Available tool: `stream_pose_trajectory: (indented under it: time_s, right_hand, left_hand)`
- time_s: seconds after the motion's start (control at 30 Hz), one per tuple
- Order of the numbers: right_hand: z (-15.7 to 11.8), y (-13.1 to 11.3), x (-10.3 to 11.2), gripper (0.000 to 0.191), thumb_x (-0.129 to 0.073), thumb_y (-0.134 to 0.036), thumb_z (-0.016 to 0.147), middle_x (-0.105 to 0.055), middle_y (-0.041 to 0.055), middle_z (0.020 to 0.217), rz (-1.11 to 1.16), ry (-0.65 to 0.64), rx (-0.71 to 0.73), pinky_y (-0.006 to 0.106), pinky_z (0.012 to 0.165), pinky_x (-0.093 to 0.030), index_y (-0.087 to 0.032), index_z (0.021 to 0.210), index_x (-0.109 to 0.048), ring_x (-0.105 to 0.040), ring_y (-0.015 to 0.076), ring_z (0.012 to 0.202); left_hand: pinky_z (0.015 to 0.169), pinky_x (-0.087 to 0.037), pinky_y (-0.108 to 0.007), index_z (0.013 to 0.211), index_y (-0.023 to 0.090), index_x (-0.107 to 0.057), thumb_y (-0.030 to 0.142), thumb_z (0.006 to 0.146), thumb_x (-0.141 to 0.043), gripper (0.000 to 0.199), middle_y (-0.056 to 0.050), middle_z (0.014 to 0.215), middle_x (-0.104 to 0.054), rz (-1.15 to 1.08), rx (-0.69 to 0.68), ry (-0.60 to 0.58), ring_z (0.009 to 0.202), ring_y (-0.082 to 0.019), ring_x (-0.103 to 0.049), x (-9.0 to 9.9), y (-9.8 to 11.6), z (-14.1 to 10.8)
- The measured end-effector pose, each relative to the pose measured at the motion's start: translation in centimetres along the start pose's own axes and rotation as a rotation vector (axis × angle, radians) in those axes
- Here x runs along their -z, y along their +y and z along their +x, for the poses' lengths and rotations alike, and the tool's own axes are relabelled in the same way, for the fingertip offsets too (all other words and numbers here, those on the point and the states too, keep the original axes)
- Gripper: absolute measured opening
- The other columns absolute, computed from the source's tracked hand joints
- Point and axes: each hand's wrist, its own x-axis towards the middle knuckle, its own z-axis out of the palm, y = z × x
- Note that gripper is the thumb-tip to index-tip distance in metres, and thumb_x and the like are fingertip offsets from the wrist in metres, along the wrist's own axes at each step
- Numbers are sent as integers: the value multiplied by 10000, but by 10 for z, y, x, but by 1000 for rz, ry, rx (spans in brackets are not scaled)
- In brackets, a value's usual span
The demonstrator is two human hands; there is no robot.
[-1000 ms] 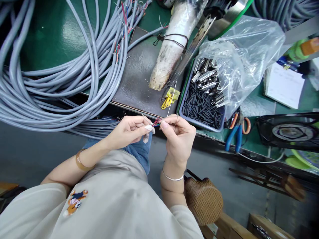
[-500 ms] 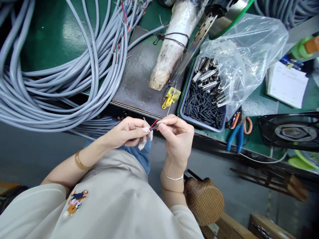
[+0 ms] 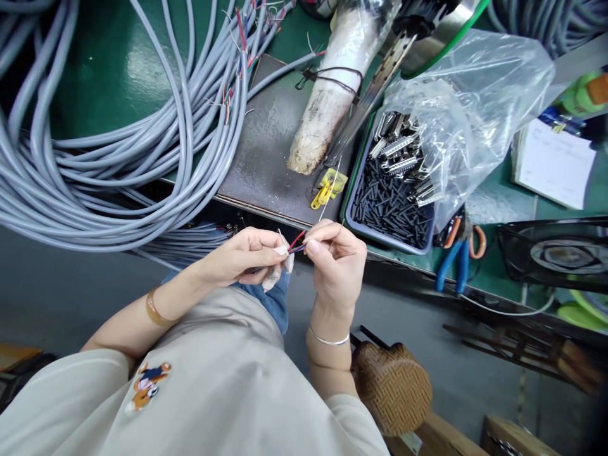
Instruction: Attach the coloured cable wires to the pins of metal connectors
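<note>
Close to the bench's front edge, my left hand (image 3: 249, 256) is closed in a pinch on a bundle of thin coloured wires (image 3: 297, 242), red, blue and dark ones among them. White wrapping (image 3: 273, 277) covers some of its fingertips. My right hand (image 3: 336, 256) faces it, thumb and forefinger closed on the free ends of the same wires. The exact tips are hidden by the fingers. Behind the right hand a thin pale strand (image 3: 331, 189) slants up past a small yellow part (image 3: 325, 194) on a dark board (image 3: 266, 164).
Grey cables (image 3: 190, 171) with stripped ends loop across the left. A wrapped white roll (image 3: 325, 107) lies on the board. To the right are a bin rim (image 3: 387, 240) around black sleeves and metal connectors, a plastic bag (image 3: 475, 107), blue-handled pliers (image 3: 453, 263) and a stool (image 3: 392, 389).
The whole view has shifted slightly, so bench items appear a little further right. Both hands keep their pinch on the wires; the fingers have barely moved.
</note>
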Motion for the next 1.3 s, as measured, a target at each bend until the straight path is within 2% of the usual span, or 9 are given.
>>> stream_pose_trajectory:
  time_s: [0.1, 0.2, 0.27, 0.4, 0.53, 0.63, 0.97, 1.17, 1.3]
  right_hand:
    - [-1, 0, 0, 154, -790, -299, 809, -567, -43, 660, 13, 14, 11, 223, 446, -289, -227, 712, -696, -420, 66, 527]
    - [-3, -1, 1, 146, -772, -295, 818, -563, -42, 663, -58, 32, -4, 228, 443, -268, -223, 720, -691, -396, 64, 519]
    - [-4, -2, 1, 137, -761, -294, 828, -569, -43, 676, -101, 36, -14, 232, 440, -247, -222, 732, -695, -369, 59, 510]
    - [-6, -6, 0, 142, -751, -305, 839, -559, -44, 683, -136, 53, -22, 234, 443, -236, -219, 741, -696, -357, 55, 510]
    - [-8, -6, -4, 133, -754, -298, 835, -561, -45, 684, -140, 81, -22, 235, 443, -238, -217, 745, -700, -346, 53, 507]
    - [-9, -4, -5, 97, -756, -270, 838, -578, -50, 688, -113, 90, -3, 235, 442, -232, -226, 760, -720, -344, 48, 504]
    - [-9, -8, -3, 155, -709, -346, 910, -657, -19, 710, -272, 136, 75, 259, 492, -305, -241, 808, -761, -494, 87, 570]
    - [-8, -12, -6, 173, -700, -349, 902, -588, -37, 707, -343, 70, 35, 266, 486, -276, -219, 787, -697, -372, 69, 525]
    - [-12, -15, -6, 201, -674, -309, 924, -530, -57, 652, -488, 53, 140, 273, 515, -286, -211, 750, -652, -329, 63, 515]
  left_hand:
    - [349, -226, -151, 840, 131, -633, 473, 817, -794, 379, -2, 594, -649, 102, -92, 108, 359, -14, -373, -7, -1, 1]
    - [486, -420, -154, 921, 144, -664, 335, 718, -876, 350, -3, 716, -682, 305, -313, 317, 536, -56, -551, -16, -4, 3]
    - [583, -488, -166, 937, 146, -686, 266, 743, -843, 277, -15, 778, -703, 512, -468, 453, 652, -85, -625, -22, -6, 4]
    - [531, -428, -156, 922, 150, -693, 173, 882, -687, 47, -8, 764, -706, 913, -799, 566, 586, -61, -566, -28, -12, 7]
    - [523, -385, -170, 884, 147, -680, 74, 896, -619, 95, 25, 645, -619, 1131, -975, 601, 527, -53, -466, -29, -14, 8]
    - [532, -393, -165, 840, 143, -667, 66, 876, -630, 93, 29, 638, -608, 1096, -961, 604, 531, -50, -464, -30, -11, 9]
    - [486, -405, -163, 740, 149, -635, 194, 864, -660, 134, 41, 602, -562, 532, -622, 586, 502, -49, -478, -30, 0, 11]
    - [483, -396, -159, 745, 150, -646, 191, 828, -709, 112, 47, 601, -563, 487, -591, 571, 501, -43, -467, -29, -2, 12]
    - [472, -394, -160, 740, 153, -630, 222, 809, -752, 156, 58, 571, -553, 416, -549, 559, 463, -33, -433, -28, 1, 10]
